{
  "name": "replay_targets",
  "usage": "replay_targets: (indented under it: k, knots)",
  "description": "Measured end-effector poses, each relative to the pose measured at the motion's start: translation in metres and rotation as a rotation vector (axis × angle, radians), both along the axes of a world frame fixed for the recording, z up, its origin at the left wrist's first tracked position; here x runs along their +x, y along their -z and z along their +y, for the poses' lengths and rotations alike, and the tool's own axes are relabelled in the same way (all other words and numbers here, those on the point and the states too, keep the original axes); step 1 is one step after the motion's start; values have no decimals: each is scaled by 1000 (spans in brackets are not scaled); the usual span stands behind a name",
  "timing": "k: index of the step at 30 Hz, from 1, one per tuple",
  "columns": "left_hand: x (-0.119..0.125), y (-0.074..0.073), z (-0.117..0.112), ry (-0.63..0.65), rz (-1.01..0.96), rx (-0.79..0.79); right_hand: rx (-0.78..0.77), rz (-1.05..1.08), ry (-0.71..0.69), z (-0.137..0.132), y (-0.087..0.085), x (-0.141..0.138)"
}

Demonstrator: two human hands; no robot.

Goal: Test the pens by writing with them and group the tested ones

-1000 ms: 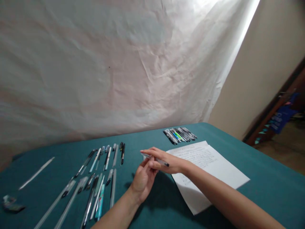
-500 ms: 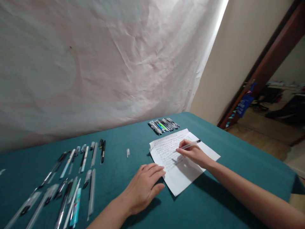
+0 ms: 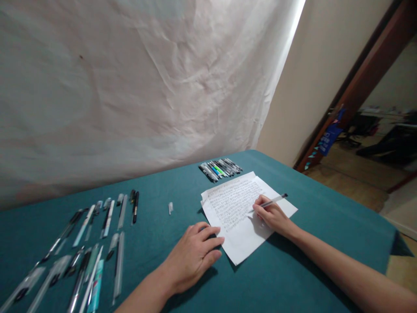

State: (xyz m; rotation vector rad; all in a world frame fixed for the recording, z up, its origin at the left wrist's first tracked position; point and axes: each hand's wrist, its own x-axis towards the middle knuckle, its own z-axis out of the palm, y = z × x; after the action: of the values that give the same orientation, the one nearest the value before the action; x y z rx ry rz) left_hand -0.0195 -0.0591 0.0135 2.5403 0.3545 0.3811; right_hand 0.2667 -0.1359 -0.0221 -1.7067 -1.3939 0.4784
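My right hand is closed around a clear-barrelled pen with a dark end, its tip down at the paper. Rows of small handwriting fill the upper part of the white paper, which seems to be more than one sheet. Fingers spread, my left hand rests on the table with its fingertips at the paper's left edge. A clear pen cap lies alone beyond the left hand.
A row of several pens lies behind the paper. Many uncapped pens and caps spread over the left of the green-covered table. A pale sheet hangs behind it, and a doorway stands at right.
My right hand has moved right and slightly down across the paper with the pen. The left hand stays at the paper's edge. The whole view has shifted a little.
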Motion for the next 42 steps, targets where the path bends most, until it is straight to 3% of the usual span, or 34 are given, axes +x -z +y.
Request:
replay_targets:
  k: [15, 22, 30, 42]
  knots:
    - [0, 0, 1, -8, -25, -31, 46, -75, -77, -2, 2, -4]
    - [1, 0, 0, 2, 64, 42, 39, -72, -85, -2, -1, -5]
    - [0, -11, -2, 23, 124, 49, 45, -58, -68, -1, 3, -3]
    - [1, -4, -1, 15, 109, 80, 52, -60, -61, -2, 2, -5]
